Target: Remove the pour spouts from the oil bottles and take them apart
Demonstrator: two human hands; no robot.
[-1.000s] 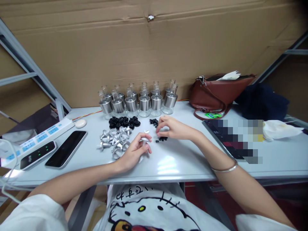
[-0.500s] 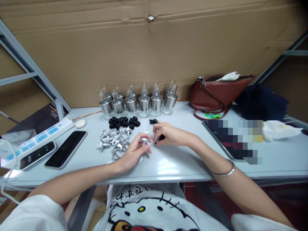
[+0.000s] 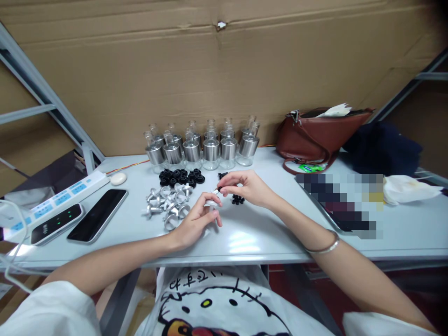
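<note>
My left hand (image 3: 199, 219) is curled around a silvery metal spout piece (image 3: 212, 204), its narrow end pointing up. The thumb and fingers of my right hand (image 3: 247, 187) pinch a small black part (image 3: 219, 189) at the tip of that piece; whether it touches is too small to tell. Below my right hand lies a group of small black parts (image 3: 238, 199), with more small black pieces (image 3: 222, 176) behind it. To the left are a pile of silvery spout pieces (image 3: 167, 205) and a heap of black ring-shaped stoppers (image 3: 181, 177).
Several glass bottles with metal sleeves (image 3: 211, 150) stand in rows at the back. A power strip (image 3: 59, 203), a black device (image 3: 58, 224) and a phone (image 3: 98, 215) lie left. On the right are a brown bag (image 3: 308, 135) and white tissue (image 3: 409, 189).
My right hand has moved from the small black parts up and left to the tip of the spout piece, uncovering the parts below. My left hand stays nearly in place.
</note>
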